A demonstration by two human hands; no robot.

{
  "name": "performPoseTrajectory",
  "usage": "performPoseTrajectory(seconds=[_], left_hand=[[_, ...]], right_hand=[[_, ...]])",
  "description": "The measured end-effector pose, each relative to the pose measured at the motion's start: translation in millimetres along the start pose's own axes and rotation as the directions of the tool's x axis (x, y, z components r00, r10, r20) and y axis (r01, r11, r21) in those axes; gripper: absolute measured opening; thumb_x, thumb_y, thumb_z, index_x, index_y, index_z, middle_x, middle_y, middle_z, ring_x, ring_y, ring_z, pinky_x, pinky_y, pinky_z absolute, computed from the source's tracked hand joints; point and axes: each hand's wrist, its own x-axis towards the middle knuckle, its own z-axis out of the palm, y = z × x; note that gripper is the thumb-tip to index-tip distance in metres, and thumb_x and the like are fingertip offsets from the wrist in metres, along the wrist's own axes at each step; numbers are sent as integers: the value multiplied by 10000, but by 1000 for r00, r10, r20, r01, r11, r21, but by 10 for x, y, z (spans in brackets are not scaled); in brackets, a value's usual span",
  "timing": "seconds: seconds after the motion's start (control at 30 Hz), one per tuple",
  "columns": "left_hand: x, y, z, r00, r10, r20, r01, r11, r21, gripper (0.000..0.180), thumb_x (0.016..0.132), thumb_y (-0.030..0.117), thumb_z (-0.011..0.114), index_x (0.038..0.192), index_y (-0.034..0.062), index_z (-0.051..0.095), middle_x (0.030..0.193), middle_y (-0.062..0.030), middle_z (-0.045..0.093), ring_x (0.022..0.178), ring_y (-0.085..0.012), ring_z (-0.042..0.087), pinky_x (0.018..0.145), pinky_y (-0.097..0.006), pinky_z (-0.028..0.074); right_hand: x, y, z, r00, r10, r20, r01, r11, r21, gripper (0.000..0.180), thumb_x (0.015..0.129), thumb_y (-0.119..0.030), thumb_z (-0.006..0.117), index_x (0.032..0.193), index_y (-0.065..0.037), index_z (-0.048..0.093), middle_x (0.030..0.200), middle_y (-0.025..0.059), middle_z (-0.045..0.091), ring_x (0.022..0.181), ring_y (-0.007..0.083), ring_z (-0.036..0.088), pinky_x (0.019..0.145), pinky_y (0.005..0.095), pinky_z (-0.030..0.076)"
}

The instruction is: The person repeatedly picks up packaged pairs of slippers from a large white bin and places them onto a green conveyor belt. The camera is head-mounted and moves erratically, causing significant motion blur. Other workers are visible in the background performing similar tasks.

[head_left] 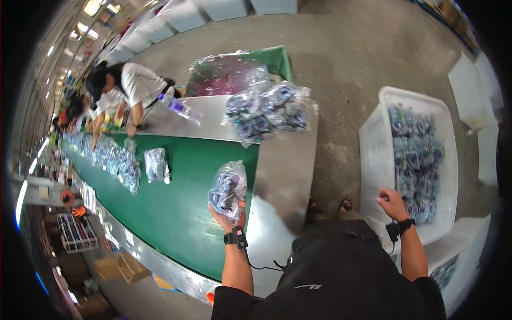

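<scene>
On the green conveyor belt's near end, my left hand [228, 217] grips the lower edge of a clear plastic bag of purple and blue-grey sandals [228, 186]. The fingers are partly hidden beneath the bag. My right hand [392, 204] hovers beside the near left rim of a white plastic bin [376, 154], its fingers curled in with nothing visible in them. Rows of similar bagged footwear [416, 154] fill that bin. More bagged pairs [269, 112] are heaped on the metal table past the belt's end.
The green belt [186, 218] carries another bag [157, 165] and a line of bags [114, 157]. A co-worker [130, 88] leans over its far side. A plastic bottle [178, 106] lies on the metal ledge. A plastic-lined crate [229, 74] stands behind; another bin [464, 250] is at lower right.
</scene>
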Motion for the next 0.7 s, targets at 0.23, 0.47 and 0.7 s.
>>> performPoseTrajectory(seconds=[0.23,0.47,0.7], left_hand=[[-658,-1229,1129,812,-498,303,432,863,261,573,934,595,455,1277,149,565,1240,-66,616,1092,-290,598,846,-425,531],[-1518,-2704,1746,559,-828,38,657,471,588,616,948,621,365,1304,150,542,1286,-49,597,1167,-302,568,936,-510,477],[-1694,-3448,1637,430,-891,-147,620,173,766,581,967,568,460,1285,85,513,1229,-115,599,1145,-292,574,989,-462,451]], right_hand=[[112,-797,-384,892,-449,-56,450,893,-12,512,801,-257,742,1236,-40,583,1128,164,627,1048,352,598,920,408,475],[-306,-759,-655,731,-679,-69,677,734,-58,779,644,-283,834,1328,-93,512,1170,136,582,1090,337,574,931,439,443],[-685,422,-1148,883,-423,-204,397,904,-157,672,636,-187,770,1260,-83,544,1025,127,594,951,318,609,818,429,493]])
